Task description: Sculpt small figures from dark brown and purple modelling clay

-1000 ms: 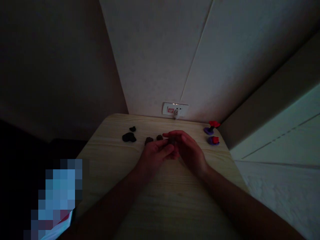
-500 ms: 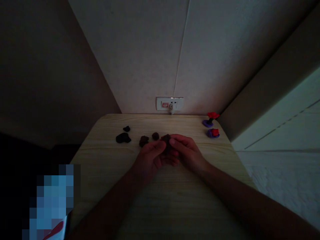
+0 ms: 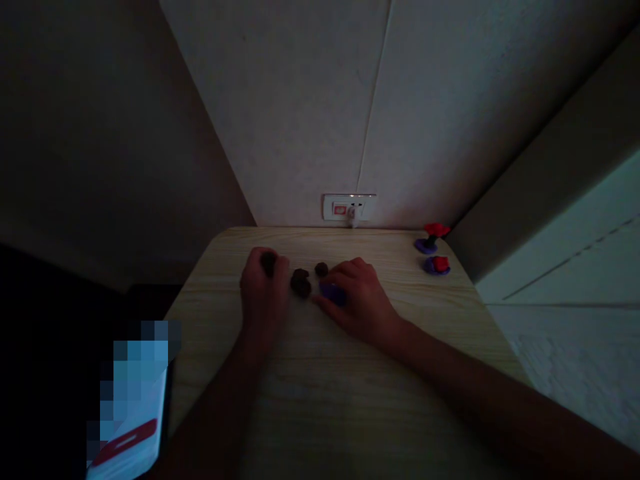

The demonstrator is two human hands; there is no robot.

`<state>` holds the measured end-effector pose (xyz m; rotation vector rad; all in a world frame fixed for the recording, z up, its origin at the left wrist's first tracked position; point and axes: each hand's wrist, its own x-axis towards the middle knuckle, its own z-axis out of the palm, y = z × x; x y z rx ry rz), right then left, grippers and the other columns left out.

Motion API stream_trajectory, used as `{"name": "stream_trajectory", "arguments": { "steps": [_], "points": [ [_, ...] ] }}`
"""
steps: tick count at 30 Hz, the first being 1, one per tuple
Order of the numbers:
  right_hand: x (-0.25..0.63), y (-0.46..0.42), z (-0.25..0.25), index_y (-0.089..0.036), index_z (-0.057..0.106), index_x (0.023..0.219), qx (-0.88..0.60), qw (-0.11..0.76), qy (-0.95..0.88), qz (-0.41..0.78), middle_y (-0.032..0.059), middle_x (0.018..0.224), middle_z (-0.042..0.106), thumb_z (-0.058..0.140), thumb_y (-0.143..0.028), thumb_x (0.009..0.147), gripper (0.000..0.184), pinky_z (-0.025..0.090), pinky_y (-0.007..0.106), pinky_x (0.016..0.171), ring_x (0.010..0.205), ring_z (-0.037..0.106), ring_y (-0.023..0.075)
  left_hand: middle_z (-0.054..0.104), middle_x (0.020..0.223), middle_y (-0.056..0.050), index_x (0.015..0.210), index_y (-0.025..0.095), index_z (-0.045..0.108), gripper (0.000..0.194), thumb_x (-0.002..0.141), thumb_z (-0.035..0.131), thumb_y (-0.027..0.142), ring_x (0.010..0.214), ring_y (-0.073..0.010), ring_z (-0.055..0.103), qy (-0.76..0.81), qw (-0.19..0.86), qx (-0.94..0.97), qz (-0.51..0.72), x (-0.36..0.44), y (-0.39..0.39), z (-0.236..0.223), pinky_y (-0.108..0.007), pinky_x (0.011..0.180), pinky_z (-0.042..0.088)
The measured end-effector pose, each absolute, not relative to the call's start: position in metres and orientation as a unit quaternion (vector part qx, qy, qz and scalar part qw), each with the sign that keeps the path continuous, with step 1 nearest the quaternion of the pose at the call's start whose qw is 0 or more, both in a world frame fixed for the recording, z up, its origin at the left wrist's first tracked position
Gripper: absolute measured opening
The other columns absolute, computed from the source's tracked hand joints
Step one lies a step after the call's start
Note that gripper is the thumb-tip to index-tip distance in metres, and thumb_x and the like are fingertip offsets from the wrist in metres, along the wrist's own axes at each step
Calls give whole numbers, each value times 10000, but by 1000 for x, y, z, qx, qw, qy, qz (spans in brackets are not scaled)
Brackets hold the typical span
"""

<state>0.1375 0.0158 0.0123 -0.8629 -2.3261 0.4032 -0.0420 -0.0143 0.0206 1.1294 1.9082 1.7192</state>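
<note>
Tabletop of pale wood carries two small purple-and-red pieces at its far right: a shallow purple cup with a red lump in it, and just beyond, a purple base below a red flower shape. The right hand, right of centre, pinches a purple piece between thumb and fingers; its right end is hidden under the palm. The left hand, to the left, has its thumb and fingers closed about a dark lump, only part of which shows. Between the hands lie a larger brown lump and a smaller one. Dim light makes their surfaces hard to read. At near left, a bright object is pixelated and cut off.
</note>
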Motion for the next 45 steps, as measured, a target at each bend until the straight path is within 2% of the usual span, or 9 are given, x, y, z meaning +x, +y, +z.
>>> {"name": "stream_trajectory", "arguments": {
  "steps": [3, 6, 10, 15, 18, 21, 34, 41, 45],
  "points": [
    [124, 17, 9, -167, 751, 1022, -326, 262, -904, 82, 150, 1045, 716, 735, -486, 852, 362, 398, 465, 816, 973, 556, 325, 614, 847, -28, 849, 211, 539, 230, 715, 716, 271, 792, -206, 579, 754, 122, 438, 474, -38, -13, 19, -355, 800, 456],
    [114, 20, 5, -176, 756, 1019, -316, 234, -918, 45, 145, 1015, 730, 690, -412, 903, 272, 371, 451, 804, 967, 545, 314, 679, 923, -61, 879, 219, 522, 252, 719, 716, 214, 838, -228, 636, 754, 155, 459, 444, -37, -12, 18, -382, 846, 473],
    [116, 23, 3, -174, 741, 1074, -295, 265, -916, 61, 124, 964, 752, 593, -283, 958, 217, 357, 437, 793, 912, 560, 280, 731, 955, -75, 860, 224, 533, 208, 754, 712, 237, 877, -246, 669, 729, 194, 451, 477, -37, -14, 17, -393, 868, 479],
    [130, 26, 4, -189, 736, 1021, -298, 368, -864, 172, 87, 888, 753, 552, -283, 967, 214, 395, 414, 771, 828, 601, 245, 739, 968, -67, 842, 212, 548, 214, 836, 672, 386, 894, -216, 673, 593, 321, 442, 591, -30, -18, 16, -358, 865, 499],
    [135, 27, 2, -209, 737, 990, -302, 396, -836, 229, 65, 828, 733, 563, -296, 964, 197, 422, 394, 750, 778, 612, 223, 748, 1043, -73, 855, 218, 490, 297, 761, 757, 306, 949, -212, 689, 509, 400, 449, 616, -25, -19, 18, -371, 910, 511],
    [137, 28, -1, -199, 742, 1010, -320, 409, -817, 249, 61, 796, 714, 583, -301, 955, 197, 443, 383, 730, 745, 612, 214, 755, 1041, -69, 851, 228, 448, 360, 719, 782, 216, 970, -208, 701, 497, 416, 469, 600, -22, -19, 20, -386, 942, 507],
    [136, 28, -5, -206, 650, 858, -305, 450, -824, 160, 45, 739, 648, 577, -250, 903, 96, 450, 343, 648, 687, 575, 191, 596, 795, 23, 830, 227, 470, 216, 768, 673, 188, 757, -146, 590, 559, 313, 498, 585, -14, -18, 8, -271, 717, 462],
    [132, 29, -7, -214, 566, 859, -302, 432, -832, 171, 32, 751, 597, 556, -235, 892, 41, 436, 310, 610, 666, 547, 172, 514, 720, 46, 810, 222, 471, 204, 749, 655, 157, 674, -120, 512, 553, 320, 480, 601, -11, -19, 10, -250, 636, 425],
    [130, 28, -7, -222, 531, 898, -303, 423, -837, 172, 35, 793, 599, 527, -234, 917, 22, 434, 300, 602, 675, 552, 167, 514, 718, 52, 827, 227, 467, 220, 742, 666, 192, 621, -110, 506, 543, 375, 429, 617, -8, -18, 12, -242, 578, 427]
  ]
}}
